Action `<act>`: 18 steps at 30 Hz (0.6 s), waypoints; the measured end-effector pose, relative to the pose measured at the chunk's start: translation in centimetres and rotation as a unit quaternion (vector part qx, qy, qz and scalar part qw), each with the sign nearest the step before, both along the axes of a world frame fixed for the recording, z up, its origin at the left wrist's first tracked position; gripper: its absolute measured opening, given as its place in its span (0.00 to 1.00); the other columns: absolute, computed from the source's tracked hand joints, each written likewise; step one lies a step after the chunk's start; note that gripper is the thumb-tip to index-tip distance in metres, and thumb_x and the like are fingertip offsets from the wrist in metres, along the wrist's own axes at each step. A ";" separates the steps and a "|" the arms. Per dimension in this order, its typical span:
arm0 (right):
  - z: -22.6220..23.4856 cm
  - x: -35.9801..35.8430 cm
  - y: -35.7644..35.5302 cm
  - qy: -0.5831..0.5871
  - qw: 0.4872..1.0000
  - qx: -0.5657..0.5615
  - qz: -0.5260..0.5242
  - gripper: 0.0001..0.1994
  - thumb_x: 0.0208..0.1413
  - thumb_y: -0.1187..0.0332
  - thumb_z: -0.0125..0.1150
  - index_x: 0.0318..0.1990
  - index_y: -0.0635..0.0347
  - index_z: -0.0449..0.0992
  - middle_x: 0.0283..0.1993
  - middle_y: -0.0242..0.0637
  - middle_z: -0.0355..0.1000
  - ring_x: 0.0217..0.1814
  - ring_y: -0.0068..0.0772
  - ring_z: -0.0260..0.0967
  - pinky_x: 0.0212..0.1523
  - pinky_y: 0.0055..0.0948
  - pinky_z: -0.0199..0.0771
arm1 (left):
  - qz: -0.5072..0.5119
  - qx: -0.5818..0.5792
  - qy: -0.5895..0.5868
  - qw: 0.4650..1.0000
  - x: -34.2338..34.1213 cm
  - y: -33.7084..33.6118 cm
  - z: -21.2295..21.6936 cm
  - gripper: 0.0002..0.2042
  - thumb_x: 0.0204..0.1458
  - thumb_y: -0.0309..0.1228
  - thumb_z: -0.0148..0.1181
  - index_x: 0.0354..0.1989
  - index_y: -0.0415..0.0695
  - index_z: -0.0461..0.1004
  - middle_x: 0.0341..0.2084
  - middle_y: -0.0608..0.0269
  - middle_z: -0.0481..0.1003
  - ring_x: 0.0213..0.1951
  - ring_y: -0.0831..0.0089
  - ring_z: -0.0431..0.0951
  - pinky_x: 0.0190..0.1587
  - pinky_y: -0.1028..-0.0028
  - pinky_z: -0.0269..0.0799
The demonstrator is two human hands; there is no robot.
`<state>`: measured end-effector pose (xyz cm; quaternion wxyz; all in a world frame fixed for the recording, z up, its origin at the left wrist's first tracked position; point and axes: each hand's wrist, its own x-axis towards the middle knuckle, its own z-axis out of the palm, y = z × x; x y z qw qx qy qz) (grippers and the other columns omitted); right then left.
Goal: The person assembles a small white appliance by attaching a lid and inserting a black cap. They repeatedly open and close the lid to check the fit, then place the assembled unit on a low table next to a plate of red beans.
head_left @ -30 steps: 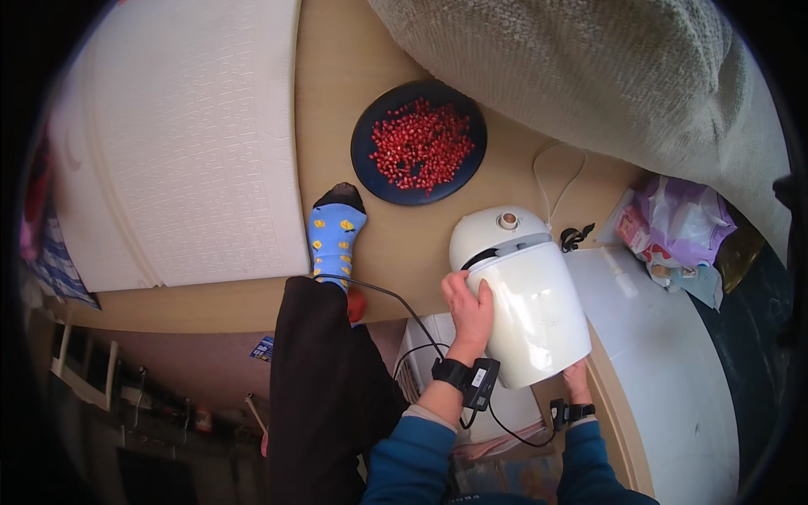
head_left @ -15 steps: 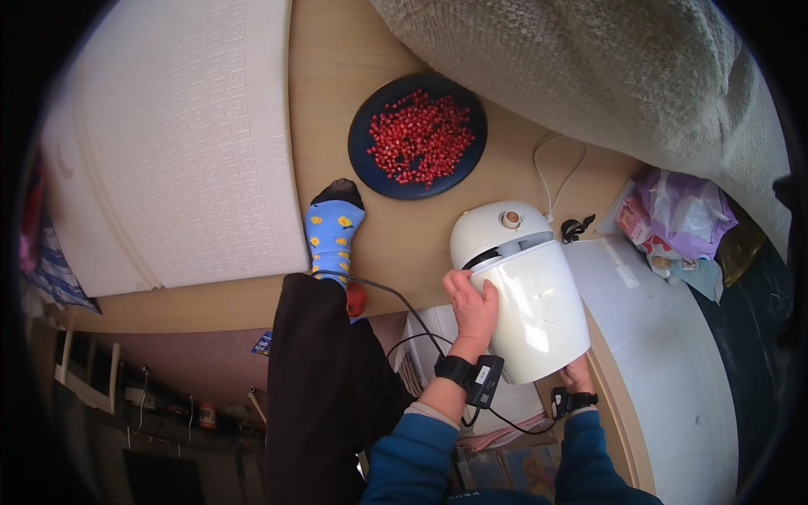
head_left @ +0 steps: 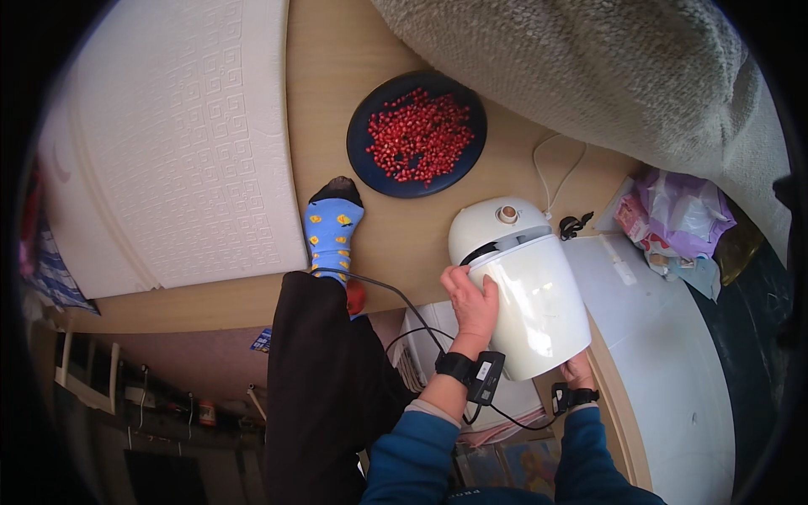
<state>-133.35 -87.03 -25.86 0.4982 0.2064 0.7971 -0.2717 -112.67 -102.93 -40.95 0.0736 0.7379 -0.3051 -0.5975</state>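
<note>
A glossy white rounded appliance (head_left: 539,307) with a domed top and a brown-centred knob (head_left: 507,215) is tilted at the wooden surface's near edge; I cannot tell its exact kind. Between its dome and body runs a dark gap. My left hand (head_left: 471,303) grips the body's left side, fingertips at the rim beside that gap. Low at the other end, my right hand (head_left: 577,370) holds the base, its fingers mostly hidden behind the body. Beyond, to the left, a dark round plate (head_left: 364,164) bears many loose red pomegranate seeds (head_left: 421,135).
A pale cord (head_left: 560,172) loops behind the appliance near a black plug (head_left: 576,225). My foot in a blue patterned sock (head_left: 332,227) rests beside a white embossed panel (head_left: 185,151). A grey fleecy cover (head_left: 581,67) and plastic bags (head_left: 686,210) lie right; black cables cross my leg.
The appliance and both hands stay almost in place, with only a very slight shift of the appliance. Both hands keep their hold.
</note>
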 end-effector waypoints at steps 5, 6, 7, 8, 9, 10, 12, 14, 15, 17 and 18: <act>0.0 -0.3 0.9 0.015 0.999 0.030 0.003 0.25 0.54 0.77 0.61 0.60 0.60 0.64 0.57 0.36 0.69 0.57 0.34 0.69 0.55 0.36 0.74 | -0.016 0.019 0.009 1.000 0.3 -0.1 0.1 0.20 0.48 0.29 0.58 0.44 0.32 0.60 0.48 0.41 0.58 0.48 0.43 0.65 0.53 0.57 0.64; 0.0 -0.4 1.1 0.002 1.000 0.000 -0.024 0.24 0.55 0.77 0.61 0.60 0.60 0.64 0.57 0.36 0.69 0.56 0.34 0.69 0.55 0.36 0.74 | -0.015 0.019 0.008 1.000 0.4 -0.1 0.0 0.20 0.47 0.30 0.58 0.44 0.32 0.60 0.48 0.41 0.58 0.48 0.43 0.65 0.53 0.57 0.65; 0.0 -0.6 1.3 0.015 1.000 0.025 0.002 0.24 0.55 0.77 0.60 0.60 0.60 0.64 0.57 0.37 0.69 0.56 0.34 0.69 0.55 0.36 0.75 | -0.014 0.015 0.007 1.000 0.4 -0.2 0.0 0.20 0.47 0.30 0.59 0.44 0.32 0.60 0.48 0.41 0.58 0.48 0.43 0.65 0.53 0.57 0.65; 0.0 -0.7 1.4 0.014 1.000 0.024 0.001 0.24 0.55 0.77 0.60 0.60 0.60 0.64 0.57 0.37 0.69 0.56 0.35 0.69 0.55 0.36 0.75 | -0.014 0.018 0.007 1.000 0.4 -0.2 0.0 0.20 0.47 0.30 0.60 0.44 0.32 0.60 0.47 0.42 0.58 0.48 0.44 0.65 0.52 0.57 0.65; 0.1 -0.9 1.5 -0.002 1.000 -0.003 -0.018 0.25 0.56 0.76 0.60 0.61 0.61 0.63 0.58 0.38 0.68 0.57 0.35 0.69 0.55 0.36 0.74 | -0.012 0.017 0.008 1.000 0.4 -0.2 0.0 0.21 0.47 0.31 0.60 0.44 0.32 0.60 0.47 0.42 0.58 0.48 0.44 0.65 0.52 0.57 0.65; 0.1 -1.1 1.6 0.006 0.999 0.024 0.022 0.25 0.56 0.75 0.59 0.62 0.61 0.62 0.59 0.39 0.67 0.58 0.36 0.68 0.56 0.36 0.74 | -0.010 0.016 0.008 1.000 0.5 -0.2 0.0 0.21 0.47 0.31 0.61 0.44 0.32 0.60 0.47 0.42 0.58 0.48 0.44 0.65 0.52 0.57 0.65; 0.1 -1.3 1.5 -0.014 0.999 0.001 0.030 0.27 0.58 0.70 0.59 0.64 0.63 0.59 0.61 0.41 0.65 0.60 0.36 0.67 0.57 0.35 0.73 | -0.003 0.026 0.017 0.999 0.5 -0.2 0.0 0.21 0.47 0.31 0.62 0.43 0.33 0.60 0.47 0.43 0.58 0.47 0.45 0.65 0.52 0.57 0.65; 0.1 -1.5 1.3 -0.018 0.998 0.017 0.054 0.28 0.59 0.68 0.58 0.65 0.63 0.57 0.62 0.42 0.64 0.61 0.37 0.66 0.58 0.35 0.72 | 0.002 0.027 0.021 0.999 0.5 -0.2 0.1 0.21 0.47 0.32 0.62 0.43 0.33 0.60 0.46 0.44 0.58 0.47 0.45 0.65 0.51 0.58 0.65; 0.1 -1.5 1.1 -0.029 0.999 -0.006 0.023 0.28 0.59 0.68 0.58 0.65 0.63 0.57 0.62 0.42 0.64 0.61 0.37 0.66 0.58 0.35 0.72 | 0.003 0.022 0.021 1.000 0.5 -0.2 0.1 0.21 0.47 0.32 0.63 0.42 0.33 0.60 0.46 0.44 0.58 0.47 0.46 0.65 0.51 0.58 0.65; 0.1 -1.4 0.8 -0.018 0.999 0.019 0.047 0.28 0.59 0.68 0.58 0.64 0.63 0.57 0.62 0.42 0.64 0.61 0.37 0.66 0.58 0.35 0.72 | 0.006 0.011 0.022 1.000 0.5 0.0 0.2 0.21 0.47 0.32 0.63 0.42 0.33 0.59 0.46 0.44 0.57 0.47 0.46 0.64 0.51 0.58 0.65; 0.1 -1.3 0.6 -0.022 0.999 0.007 0.027 0.27 0.59 0.68 0.58 0.64 0.63 0.57 0.62 0.42 0.64 0.61 0.37 0.66 0.58 0.35 0.72 | 0.006 0.003 0.022 1.000 0.5 0.0 0.3 0.22 0.47 0.32 0.63 0.42 0.33 0.59 0.46 0.44 0.57 0.47 0.46 0.64 0.51 0.58 0.65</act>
